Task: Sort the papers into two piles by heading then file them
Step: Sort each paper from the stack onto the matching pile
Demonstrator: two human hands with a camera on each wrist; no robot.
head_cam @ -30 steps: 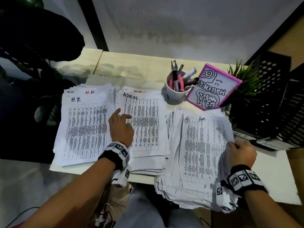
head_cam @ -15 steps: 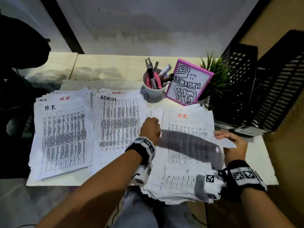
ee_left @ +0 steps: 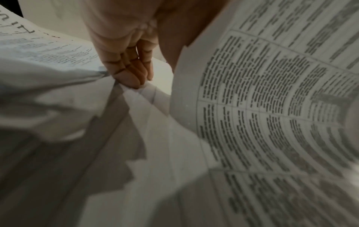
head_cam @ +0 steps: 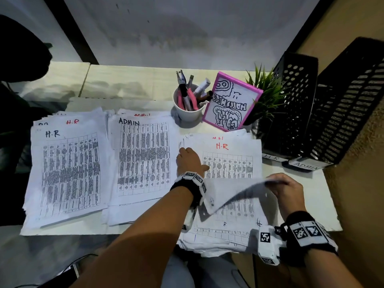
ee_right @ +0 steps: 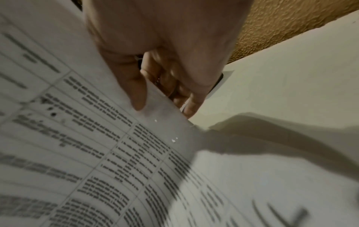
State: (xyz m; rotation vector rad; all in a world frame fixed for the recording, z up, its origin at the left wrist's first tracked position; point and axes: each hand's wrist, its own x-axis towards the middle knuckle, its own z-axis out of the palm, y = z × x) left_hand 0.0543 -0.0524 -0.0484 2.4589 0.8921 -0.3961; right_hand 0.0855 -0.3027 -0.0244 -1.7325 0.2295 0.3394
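My right hand (head_cam: pixel 287 191) pinches one sheet (head_cam: pixel 234 194) by its edge, thumb on top, lifting it off the unsorted stack (head_cam: pixel 226 231) — I judge so its heading can be read. My left hand (head_cam: pixel 190 161) lies on the stack's far left corner, fingers extended, likely pinning the sheets below. The HR pile (head_cam: pixel 68 169) and ADMIN pile (head_cam: pixel 141 163) sit side by side to the left. It's a pale desk (head_cam: pixel 295 190) against a grey wall; two black trays (head_cam: pixel 324 113) stand right.
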